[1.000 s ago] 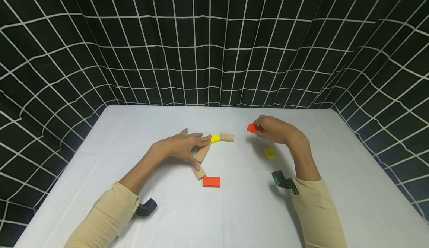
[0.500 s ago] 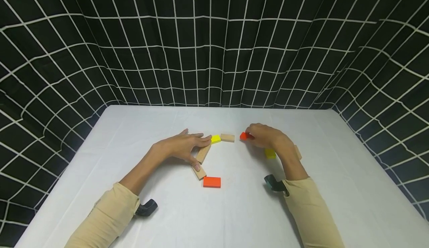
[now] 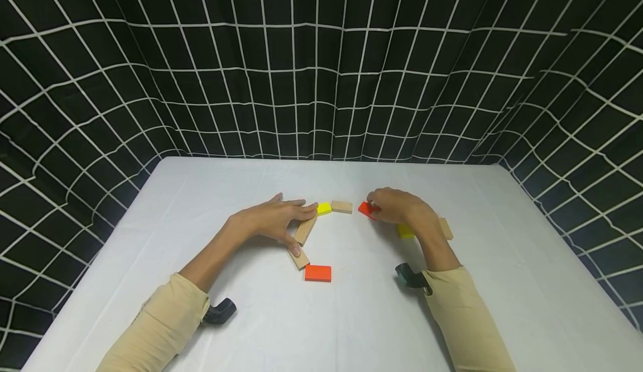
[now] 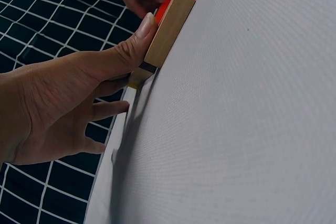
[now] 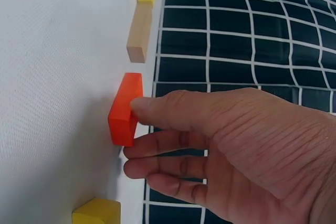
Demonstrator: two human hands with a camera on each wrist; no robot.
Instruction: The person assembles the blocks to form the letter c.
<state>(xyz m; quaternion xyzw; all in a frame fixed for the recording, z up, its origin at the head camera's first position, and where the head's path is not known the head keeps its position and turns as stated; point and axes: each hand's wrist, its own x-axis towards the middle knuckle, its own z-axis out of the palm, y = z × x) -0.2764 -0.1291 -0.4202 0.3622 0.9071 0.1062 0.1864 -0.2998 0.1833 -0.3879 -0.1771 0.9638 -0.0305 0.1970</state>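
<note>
A red block (image 5: 125, 106) is pinched between the thumb and fingers of my right hand (image 3: 399, 205). It lies slanted just right of a plain wooden block (image 3: 341, 207), with a small gap between them. My left hand (image 3: 268, 219) is spread over the left side of a curved row, palm down. Its thumb rests at a short wooden block (image 3: 300, 258), and its index fingertip is at a yellow block (image 3: 324, 209). Between thumb and index finger lies a longer wooden block (image 3: 305, 230). Another red block (image 3: 318, 273) ends the row at the front.
Beneath the right wrist, a second yellow block (image 3: 406, 231) is partly hidden. Further right, a wooden block (image 3: 446, 228) shows past the forearm. White cloth covers the table (image 3: 361, 327), and a black curtain with white grid lines (image 3: 321, 81) stands behind and beside it.
My right hand has moved left and down with the red block, bringing it near the row's right end and turning it to a slant. The left hand stays in place.
</note>
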